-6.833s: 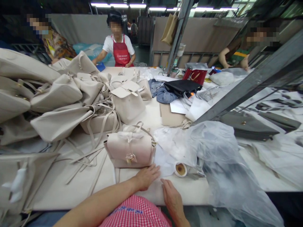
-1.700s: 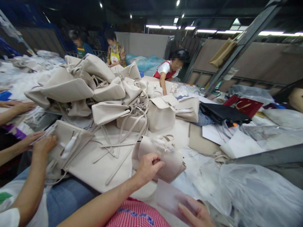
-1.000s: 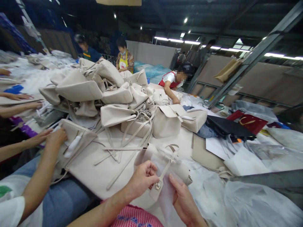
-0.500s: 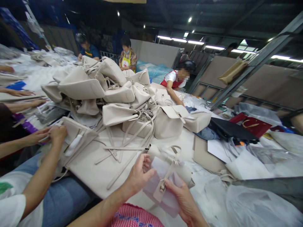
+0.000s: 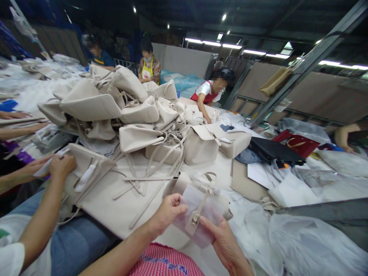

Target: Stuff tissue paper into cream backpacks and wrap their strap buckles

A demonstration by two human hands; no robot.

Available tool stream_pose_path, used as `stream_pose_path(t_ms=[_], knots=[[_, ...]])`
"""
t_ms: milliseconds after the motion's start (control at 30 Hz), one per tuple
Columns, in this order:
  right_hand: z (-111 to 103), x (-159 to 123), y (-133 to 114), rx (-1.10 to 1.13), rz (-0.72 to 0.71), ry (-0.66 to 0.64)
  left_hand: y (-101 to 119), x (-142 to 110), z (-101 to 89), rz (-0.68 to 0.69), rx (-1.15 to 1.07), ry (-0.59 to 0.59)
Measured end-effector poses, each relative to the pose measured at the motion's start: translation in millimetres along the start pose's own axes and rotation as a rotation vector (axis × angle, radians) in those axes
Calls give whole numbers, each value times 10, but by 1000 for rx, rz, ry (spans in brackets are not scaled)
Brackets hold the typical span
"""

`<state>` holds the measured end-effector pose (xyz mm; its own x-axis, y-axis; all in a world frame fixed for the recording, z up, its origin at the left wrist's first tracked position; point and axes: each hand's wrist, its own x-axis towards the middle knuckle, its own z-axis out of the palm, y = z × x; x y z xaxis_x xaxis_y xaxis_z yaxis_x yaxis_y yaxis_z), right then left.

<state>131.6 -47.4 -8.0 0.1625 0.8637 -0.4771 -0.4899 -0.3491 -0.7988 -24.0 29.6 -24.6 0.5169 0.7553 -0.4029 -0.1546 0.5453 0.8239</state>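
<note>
A beige handbag [image 5: 174, 185] lies on the table before me, with a translucent sheet [image 5: 198, 205] over its near side. Across the sheet hangs a beige strap tab [image 5: 192, 222] with a metal clasp. My left hand [image 5: 169, 211] is closed at the sheet's left edge, pinching it between thumb and fingers. From the right, my right hand [image 5: 225, 243] grips the sheet's lower right part, its thumb next to the clasp and its fingers hidden behind the sheet.
A big pile of beige bags [image 5: 92, 103] fills the table's middle. At left a co-worker's hands [image 5: 61, 165] handle another bag. Clear plastic bags [image 5: 304, 245] lie at right by a metal bar [image 5: 324, 212]. Across the table, a person in a red apron [image 5: 205, 92] leans over.
My left hand has closed on the sheet's left edge, its fingers spread before. The sheet now lies flatter against the bag. The camera view has shifted slightly.
</note>
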Motion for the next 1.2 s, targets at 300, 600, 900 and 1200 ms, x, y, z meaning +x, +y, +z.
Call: stream_pose_path(t_ms=[300,600,900,1200], knots=[[8,-89,35,-24,45,67,45,-86,69,-39,185,-207],[-72,-73,113,-16,6,122,-56,-31,16,178,263,-9],[-139,-108,102,-193,-74,209,18,-24,17,346,530,-30],[-215,-101,138,-150,-60,181,-44,92,108,79,97,-135]])
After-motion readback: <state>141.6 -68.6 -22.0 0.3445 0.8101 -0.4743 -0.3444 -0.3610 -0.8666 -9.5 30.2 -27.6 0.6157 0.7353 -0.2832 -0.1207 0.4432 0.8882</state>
